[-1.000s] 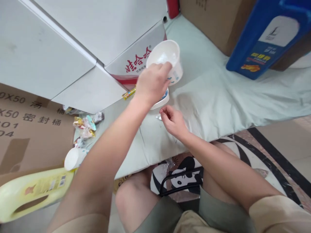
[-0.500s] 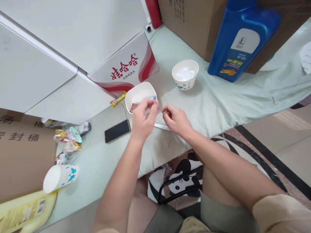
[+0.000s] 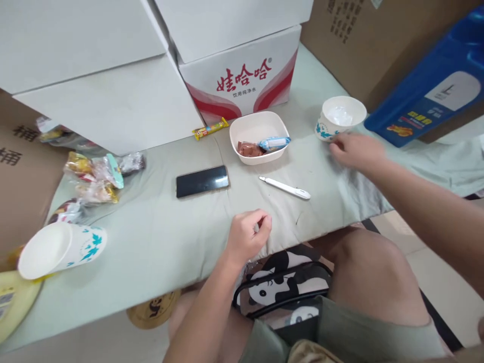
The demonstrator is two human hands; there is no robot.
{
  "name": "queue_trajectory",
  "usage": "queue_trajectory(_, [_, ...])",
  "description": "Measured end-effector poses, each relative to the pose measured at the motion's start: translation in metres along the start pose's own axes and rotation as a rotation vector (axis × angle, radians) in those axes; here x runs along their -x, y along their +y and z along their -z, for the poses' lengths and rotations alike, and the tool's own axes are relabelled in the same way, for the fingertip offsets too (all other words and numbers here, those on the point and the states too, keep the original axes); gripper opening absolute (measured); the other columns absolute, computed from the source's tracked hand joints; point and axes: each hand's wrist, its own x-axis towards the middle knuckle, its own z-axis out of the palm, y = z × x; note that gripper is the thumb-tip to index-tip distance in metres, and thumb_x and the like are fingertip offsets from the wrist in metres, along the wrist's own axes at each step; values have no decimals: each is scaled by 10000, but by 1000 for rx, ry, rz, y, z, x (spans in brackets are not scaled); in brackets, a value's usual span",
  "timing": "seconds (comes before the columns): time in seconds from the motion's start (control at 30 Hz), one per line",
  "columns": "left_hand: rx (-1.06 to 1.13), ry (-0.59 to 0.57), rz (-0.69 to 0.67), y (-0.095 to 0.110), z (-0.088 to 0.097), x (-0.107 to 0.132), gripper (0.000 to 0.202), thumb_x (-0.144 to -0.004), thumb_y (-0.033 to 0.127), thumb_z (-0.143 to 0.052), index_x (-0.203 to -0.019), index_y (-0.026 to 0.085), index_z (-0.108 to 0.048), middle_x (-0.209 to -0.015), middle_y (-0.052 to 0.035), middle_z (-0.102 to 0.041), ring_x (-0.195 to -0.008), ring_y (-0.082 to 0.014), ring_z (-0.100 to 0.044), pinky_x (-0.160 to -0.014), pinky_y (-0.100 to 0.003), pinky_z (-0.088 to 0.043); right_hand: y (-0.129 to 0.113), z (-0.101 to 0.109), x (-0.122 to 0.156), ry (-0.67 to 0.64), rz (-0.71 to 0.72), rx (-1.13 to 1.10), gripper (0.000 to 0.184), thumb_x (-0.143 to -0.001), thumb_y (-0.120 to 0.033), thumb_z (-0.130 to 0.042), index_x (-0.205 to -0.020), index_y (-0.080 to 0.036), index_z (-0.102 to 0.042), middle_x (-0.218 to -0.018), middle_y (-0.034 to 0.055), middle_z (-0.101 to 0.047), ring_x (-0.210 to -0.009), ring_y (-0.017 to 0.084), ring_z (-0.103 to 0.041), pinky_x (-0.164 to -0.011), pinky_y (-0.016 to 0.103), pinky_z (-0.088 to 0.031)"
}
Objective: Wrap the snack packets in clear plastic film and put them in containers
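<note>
My right hand (image 3: 357,151) is at the near side of the paper cup (image 3: 325,122); my left, fingers curled in, is left of it, nearer the slim white tool (image 3: 285,188) than the bowl (image 3: 244,131)

Plain grey-green shorts (image 3: 381,330) — loose-legged, hem above the bare knee (image 3: 378,262) — creased tan top (image 3: 315,353), bare forearms (image 3: 214,310)

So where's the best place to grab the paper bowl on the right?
Grip the paper bowl by its outer wall, just under the rim, probably from the near left: it stands upright, its wall shows there, and the blue bottle crowds its right. Your right hand is close by.
</note>
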Motion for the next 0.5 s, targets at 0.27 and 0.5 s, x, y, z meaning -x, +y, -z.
queue_trajectory(0.27, [9, 58, 19, -8, 5, 0, 314, -926, 294, -474, -628, 198, -502, -539, 38, -497, -507, -89, -428, -540, -237, -345, -14, -7, -35, -262, 53, 40, 680, -1059, -424, -409, -1636, -71, -339, -1702, 274, -208, -1588, 430, -193, -1227, 578, -199])
queue_trajectory(0.5, [13, 49, 49, -7, 9, 13, 318, -929, 333, -450, -650, 196, -516, -577, 25, -524, -550, -99, -454, -588, -246, -355, -1, -4, 74, -231, 113, 160, 669, -1026, -408, -233, -1556, -58, -441, -1678, 217, -346, -1584, 356, -285, -1278, 498, -258])
